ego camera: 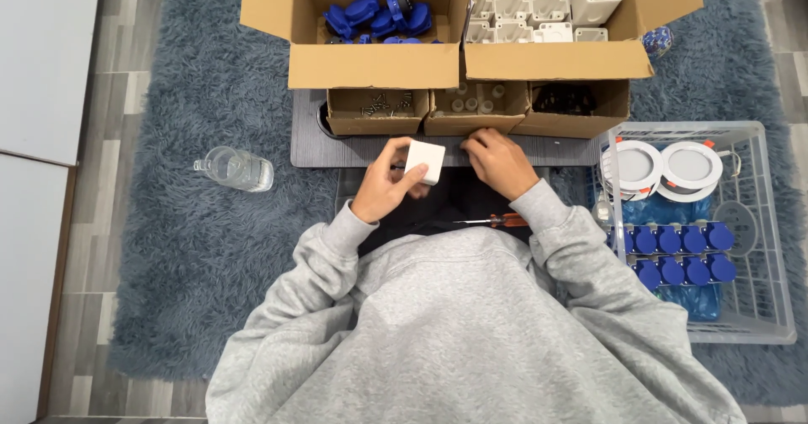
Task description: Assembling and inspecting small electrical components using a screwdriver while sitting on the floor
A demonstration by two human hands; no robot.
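My left hand (383, 190) holds a small white plastic box (425, 161) just above the dark work mat (459, 201). My right hand (498, 161) rests with curled fingers at the front edge of the grey board (337, 149), close to the small cardboard trays; whether it pinches a small part I cannot tell. A screwdriver with an orange handle (498, 220) lies on the mat near my right sleeve.
Two large open cartons stand at the back, one with blue parts (379, 16), one with white housings (530, 16). Three small trays (475, 108) sit before them. A clear crate (770, 222) on the right holds round lamps and blue caps. A clear bottle (234, 169) lies on the rug.
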